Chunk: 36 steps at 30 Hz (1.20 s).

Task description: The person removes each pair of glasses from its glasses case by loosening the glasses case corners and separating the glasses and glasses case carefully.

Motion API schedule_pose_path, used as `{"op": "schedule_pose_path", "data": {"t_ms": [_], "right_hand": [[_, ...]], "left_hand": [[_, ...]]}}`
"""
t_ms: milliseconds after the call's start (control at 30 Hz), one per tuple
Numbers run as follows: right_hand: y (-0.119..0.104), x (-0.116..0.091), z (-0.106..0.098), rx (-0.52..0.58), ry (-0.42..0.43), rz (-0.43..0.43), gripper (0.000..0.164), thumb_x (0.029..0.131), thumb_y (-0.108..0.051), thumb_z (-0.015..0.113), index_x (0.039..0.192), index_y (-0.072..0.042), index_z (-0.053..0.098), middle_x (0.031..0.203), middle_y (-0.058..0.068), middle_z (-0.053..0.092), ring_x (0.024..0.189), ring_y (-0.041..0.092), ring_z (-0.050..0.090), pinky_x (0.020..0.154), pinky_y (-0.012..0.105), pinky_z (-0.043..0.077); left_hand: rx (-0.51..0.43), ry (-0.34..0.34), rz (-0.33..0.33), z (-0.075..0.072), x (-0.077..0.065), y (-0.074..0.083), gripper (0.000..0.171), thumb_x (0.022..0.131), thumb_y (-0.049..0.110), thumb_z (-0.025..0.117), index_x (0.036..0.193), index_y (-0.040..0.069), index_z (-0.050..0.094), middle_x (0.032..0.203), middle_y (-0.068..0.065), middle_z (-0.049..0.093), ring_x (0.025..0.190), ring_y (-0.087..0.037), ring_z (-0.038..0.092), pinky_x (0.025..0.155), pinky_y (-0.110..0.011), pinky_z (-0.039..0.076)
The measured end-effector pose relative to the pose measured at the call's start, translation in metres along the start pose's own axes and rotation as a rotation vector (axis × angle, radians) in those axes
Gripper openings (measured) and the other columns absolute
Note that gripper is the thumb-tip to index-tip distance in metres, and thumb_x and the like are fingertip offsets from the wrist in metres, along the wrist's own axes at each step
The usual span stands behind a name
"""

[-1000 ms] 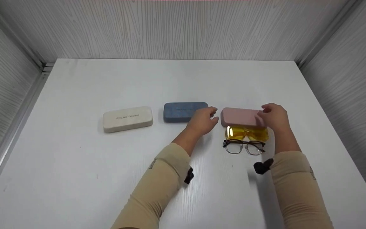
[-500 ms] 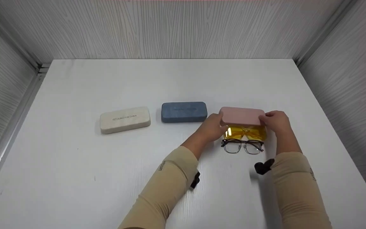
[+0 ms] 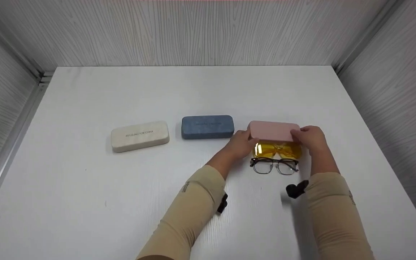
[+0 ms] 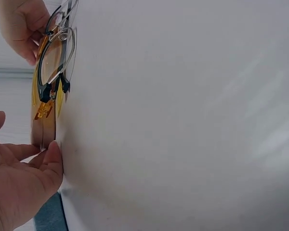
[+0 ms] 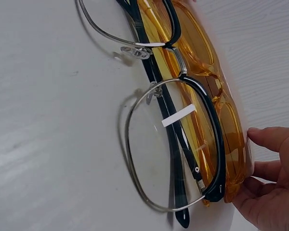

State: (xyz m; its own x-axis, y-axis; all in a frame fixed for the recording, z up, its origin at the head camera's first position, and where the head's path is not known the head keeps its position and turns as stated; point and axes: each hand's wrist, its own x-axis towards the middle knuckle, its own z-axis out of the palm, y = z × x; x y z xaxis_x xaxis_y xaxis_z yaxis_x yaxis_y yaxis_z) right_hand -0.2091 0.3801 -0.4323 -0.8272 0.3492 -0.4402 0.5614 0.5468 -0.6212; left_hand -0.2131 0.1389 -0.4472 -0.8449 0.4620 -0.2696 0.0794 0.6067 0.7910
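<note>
A pink glasses case (image 3: 273,130) lies closed on the right half of the table. My left hand (image 3: 241,145) grips its left end, thumb near the front side. At the opposite end, my right hand (image 3: 312,139) holds the case between thumb and fingers. Directly in front of the case are yellow-tinted glasses (image 3: 289,151), close against it. Nearer to me sit clear glasses with dark upper rims (image 5: 217,144), their temples folded. In the left wrist view, the fingers of the left hand (image 4: 26,180) touch the case's end at its seam.
A blue glasses case (image 3: 208,127) lies just left of my left hand. Farther left is a cream glasses case (image 3: 140,136), slightly angled, with lettering on top. All rest on a white table (image 3: 157,94) with grey wood-grain panels (image 3: 193,32) behind and at the sides.
My left hand has moved right from beside the blue case to the pink case's left end. My right hand has settled on its right end. The glasses keep their places.
</note>
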Motion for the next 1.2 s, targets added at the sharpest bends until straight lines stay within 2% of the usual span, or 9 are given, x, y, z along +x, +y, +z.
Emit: {"op": "schedule_pose_path", "data": {"t_ms": [267, 500, 633, 833, 900, 1067, 1200], "right_hand": [[-0.004, -0.002, 0.002, 0.022, 0.0, 0.022, 0.076, 0.087, -0.045, 0.054, 0.141, 0.001, 0.026, 0.139, 0.024, 0.033, 0.124, 0.039, 0.036, 0.098, 0.051, 0.035], [-0.013, -0.005, 0.002, 0.003, 0.019, -0.015, 0.073, 0.089, -0.044, 0.052, 0.14, 0.002, 0.028, 0.14, 0.024, 0.031, 0.126, 0.04, 0.034, 0.098, 0.052, 0.035], [-0.019, -0.006, 0.002, 0.004, 0.018, -0.032, 0.074, 0.088, -0.046, 0.052, 0.14, 0.001, 0.029, 0.14, 0.023, 0.032, 0.125, 0.039, 0.035, 0.098, 0.052, 0.035], [-0.027, -0.008, 0.001, 0.035, 0.04, -0.048, 0.077, 0.085, -0.049, 0.056, 0.14, -0.002, 0.031, 0.138, 0.021, 0.036, 0.122, 0.037, 0.037, 0.098, 0.053, 0.036], [-0.03, -0.008, 0.0, 0.057, 0.04, -0.051, 0.078, 0.084, -0.05, 0.057, 0.14, -0.003, 0.03, 0.137, 0.02, 0.037, 0.12, 0.035, 0.038, 0.098, 0.052, 0.036], [-0.039, -0.012, 0.002, 0.099, 0.035, -0.1, 0.077, 0.082, -0.05, 0.06, 0.138, -0.004, 0.034, 0.134, 0.018, 0.041, 0.116, 0.031, 0.043, 0.098, 0.046, 0.038], [-0.047, -0.017, 0.007, 0.118, 0.025, -0.153, 0.073, 0.082, -0.048, 0.062, 0.135, -0.004, 0.038, 0.132, 0.016, 0.043, 0.114, 0.029, 0.047, 0.097, 0.042, 0.039]], "left_hand": [[-0.058, 0.006, -0.019, 0.003, 0.001, 0.001, 0.062, 0.097, 0.036, 0.041, 0.147, 0.012, 0.015, 0.144, -0.01, 0.03, 0.133, -0.021, 0.026, 0.108, -0.033, 0.023], [-0.142, 0.008, -0.006, 0.0, -0.001, 0.002, 0.063, 0.097, 0.037, 0.041, 0.148, 0.014, 0.011, 0.146, -0.01, 0.024, 0.133, -0.019, 0.026, 0.108, -0.032, 0.022], [-0.164, 0.06, 0.019, -0.002, -0.001, 0.003, 0.066, 0.094, 0.037, 0.047, 0.148, 0.014, 0.013, 0.144, -0.011, 0.026, 0.132, -0.021, 0.029, 0.108, -0.033, 0.024], [-0.224, 0.173, 0.055, -0.008, -0.001, 0.004, 0.065, 0.084, 0.033, 0.065, 0.138, 0.011, 0.037, 0.133, -0.007, 0.043, 0.122, -0.017, 0.041, 0.101, -0.03, 0.034], [-0.26, 0.194, 0.041, -0.012, -0.002, 0.005, 0.064, 0.082, 0.032, 0.067, 0.135, 0.008, 0.04, 0.131, -0.006, 0.046, 0.12, -0.017, 0.044, 0.099, -0.03, 0.037], [-0.307, 0.25, -0.041, -0.024, -0.004, 0.003, 0.058, 0.084, 0.031, 0.065, 0.13, 0.008, 0.04, 0.134, -0.006, 0.045, 0.121, -0.017, 0.044, 0.097, -0.03, 0.039], [-0.323, 0.308, -0.058, -0.038, -0.005, -0.004, 0.048, 0.083, 0.026, 0.067, 0.122, 0.01, 0.044, 0.124, -0.004, 0.051, 0.11, -0.015, 0.049, 0.092, -0.027, 0.042]]}}
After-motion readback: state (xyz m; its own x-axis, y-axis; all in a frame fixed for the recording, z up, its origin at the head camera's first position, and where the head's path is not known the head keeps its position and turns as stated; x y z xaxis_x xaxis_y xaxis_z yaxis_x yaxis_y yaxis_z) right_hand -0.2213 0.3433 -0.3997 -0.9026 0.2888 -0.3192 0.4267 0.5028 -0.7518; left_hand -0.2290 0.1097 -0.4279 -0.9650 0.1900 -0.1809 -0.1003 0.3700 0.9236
